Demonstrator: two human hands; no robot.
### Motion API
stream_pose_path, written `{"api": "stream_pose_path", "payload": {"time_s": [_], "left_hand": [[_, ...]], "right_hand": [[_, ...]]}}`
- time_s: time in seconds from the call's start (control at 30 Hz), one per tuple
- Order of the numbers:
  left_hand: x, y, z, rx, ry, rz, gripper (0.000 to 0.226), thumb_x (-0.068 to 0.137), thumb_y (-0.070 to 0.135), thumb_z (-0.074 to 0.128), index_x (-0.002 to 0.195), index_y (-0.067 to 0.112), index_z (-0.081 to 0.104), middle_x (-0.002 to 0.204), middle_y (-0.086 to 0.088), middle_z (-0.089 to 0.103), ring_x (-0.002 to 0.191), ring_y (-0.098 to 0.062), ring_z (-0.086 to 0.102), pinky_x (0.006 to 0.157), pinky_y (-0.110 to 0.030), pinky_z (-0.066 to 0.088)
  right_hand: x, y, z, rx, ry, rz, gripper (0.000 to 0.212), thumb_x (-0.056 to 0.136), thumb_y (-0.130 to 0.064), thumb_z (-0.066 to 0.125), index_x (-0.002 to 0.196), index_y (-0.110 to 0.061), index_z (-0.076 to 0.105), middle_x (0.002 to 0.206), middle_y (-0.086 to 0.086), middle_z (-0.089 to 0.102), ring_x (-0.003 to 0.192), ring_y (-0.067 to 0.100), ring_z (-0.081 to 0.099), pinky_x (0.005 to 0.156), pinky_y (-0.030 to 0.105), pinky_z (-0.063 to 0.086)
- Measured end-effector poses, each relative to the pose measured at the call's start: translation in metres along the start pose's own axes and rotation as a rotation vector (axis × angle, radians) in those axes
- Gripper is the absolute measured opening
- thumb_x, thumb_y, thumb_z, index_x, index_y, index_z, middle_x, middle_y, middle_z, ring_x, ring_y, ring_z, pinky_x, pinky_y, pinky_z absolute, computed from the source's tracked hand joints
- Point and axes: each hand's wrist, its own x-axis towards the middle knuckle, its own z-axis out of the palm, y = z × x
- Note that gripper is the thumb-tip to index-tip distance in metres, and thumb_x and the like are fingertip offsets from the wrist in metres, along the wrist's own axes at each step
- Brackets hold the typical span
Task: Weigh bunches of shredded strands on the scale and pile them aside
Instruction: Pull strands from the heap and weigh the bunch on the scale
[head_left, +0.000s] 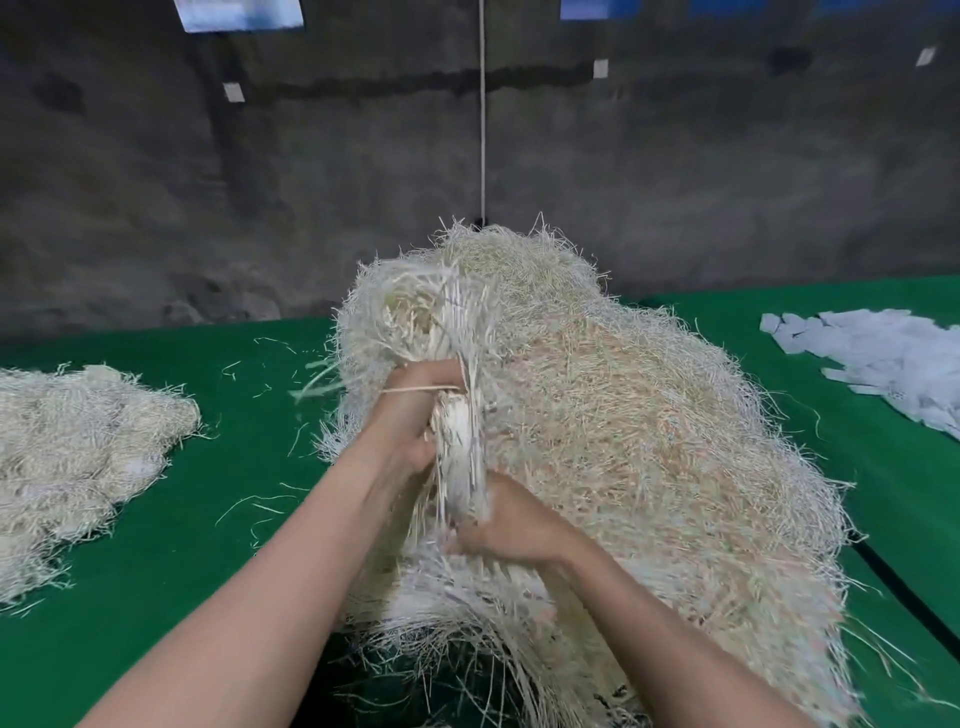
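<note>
Your left hand (410, 415) and right hand (511, 519) are both closed around a bunch of pale shredded strands (457, 441), lifted against the big heap (649, 441) mid-table on the green tabletop (234, 467); a smaller heap (78, 457) lies at its left edge.

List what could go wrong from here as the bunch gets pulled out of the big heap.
1. The bunch in the left hand and right hand is tangled with the big heap, so pulling may drag extra strands and spoil the weight.
2. Loose strands already litter the green table; more may shed.
3. No scale is in view, so carrying may scatter more.
</note>
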Motion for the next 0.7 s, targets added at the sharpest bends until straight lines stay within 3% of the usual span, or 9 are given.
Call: {"api": "stream_pose_path", "payload": {"time_s": [0.07,0.13,0.27,0.37,0.43,0.5,0.57,0.67,0.7], "left_hand": [[-0.002,0.013,-0.008,0.001,0.042,0.020,0.007,0.056,0.005,0.063,0.061,0.007,0.060,0.128,-0.021,0.055,0.114,-0.039,0.048,0.097,-0.050,0.042],[0.000,0.021,-0.020,0.014,0.092,0.037,0.010,0.067,0.002,0.062,0.060,0.008,0.063,0.125,-0.020,0.058,0.109,-0.037,0.054,0.089,-0.043,0.047],[0.000,0.020,-0.025,0.122,0.164,0.051,0.009,0.069,0.005,0.065,0.077,0.007,0.068,0.128,-0.014,0.057,0.126,-0.032,0.044,0.110,-0.049,0.027],[-0.005,0.019,-0.015,0.102,0.165,0.015,0.063,0.051,0.011,0.072,0.111,-0.001,0.060,0.122,-0.009,0.054,0.119,-0.028,0.046,0.107,-0.046,0.032],[-0.008,0.024,-0.009,0.058,0.123,0.009,0.053,0.050,0.012,0.074,0.101,0.001,0.065,0.131,-0.020,0.052,0.119,-0.038,0.048,0.106,-0.054,0.034],[-0.009,0.032,-0.006,0.007,0.090,0.016,0.025,0.058,0.008,0.072,0.083,0.005,0.068,0.140,-0.025,0.044,0.121,-0.042,0.047,0.109,-0.056,0.030],[-0.009,0.042,-0.012,-0.010,0.115,0.067,0.022,0.050,0.010,0.074,0.071,0.007,0.068,0.139,-0.021,0.048,0.131,-0.041,0.039,0.111,-0.058,0.025],[-0.010,0.049,-0.031,0.159,0.157,0.146,0.030,0.049,0.020,0.082,0.074,0.007,0.071,0.114,-0.014,0.066,0.116,-0.031,0.052,0.106,-0.056,0.033],[-0.011,0.045,-0.037,0.314,0.122,0.163,0.034,0.056,0.026,0.084,0.079,0.005,0.071,0.102,-0.011,0.070,0.104,-0.027,0.057,0.101,-0.052,0.040]], "right_hand": [[-0.002,0.026,-0.001,-0.317,0.023,-0.005,0.004,0.090,-0.017,0.053,0.092,-0.020,0.057,0.085,-0.005,0.056,0.076,0.016,0.061,0.065,0.023,0.049],[-0.009,0.048,-0.013,-0.554,-0.016,0.054,0.010,0.093,-0.014,0.049,0.096,-0.011,0.059,0.092,0.001,0.057,0.096,0.023,0.060,0.073,0.018,0.043],[-0.019,0.019,-0.048,-0.535,-0.095,0.080,0.069,0.081,-0.028,0.070,0.141,-0.021,0.034,0.142,-0.001,0.041,0.131,0.019,0.037,0.105,0.029,0.032],[-0.019,-0.035,-0.066,-0.288,-0.043,-0.128,0.102,0.071,-0.028,0.077,0.149,-0.029,0.012,0.147,-0.010,0.029,0.129,0.009,0.034,0.106,0.021,0.029],[-0.016,-0.053,-0.050,-0.018,0.020,-0.140,0.098,0.072,-0.024,0.078,0.147,-0.027,0.015,0.132,-0.013,0.035,0.111,0.000,0.047,0.084,0.002,0.041],[-0.008,-0.045,-0.010,0.066,0.006,-0.058,0.058,0.082,-0.011,0.067,0.131,-0.023,0.037,0.101,-0.011,0.047,0.080,-0.003,0.061,0.061,0.007,0.051],[-0.008,-0.026,0.024,-0.097,-0.106,-0.009,0.024,0.092,-0.015,0.056,0.115,-0.016,0.050,0.093,-0.001,0.057,0.068,-0.003,0.062,0.070,0.021,0.057],[-0.010,0.004,0.023,-0.151,-0.040,0.123,0.053,0.089,-0.033,0.057,0.135,-0.010,0.044,0.130,0.008,0.053,0.111,0.019,0.058,0.105,0.036,0.039],[-0.008,0.007,0.014,-0.061,0.037,0.132,0.051,0.088,-0.026,0.059,0.134,-0.008,0.046,0.132,0.011,0.052,0.118,0.021,0.054,0.108,0.038,0.036]]}}
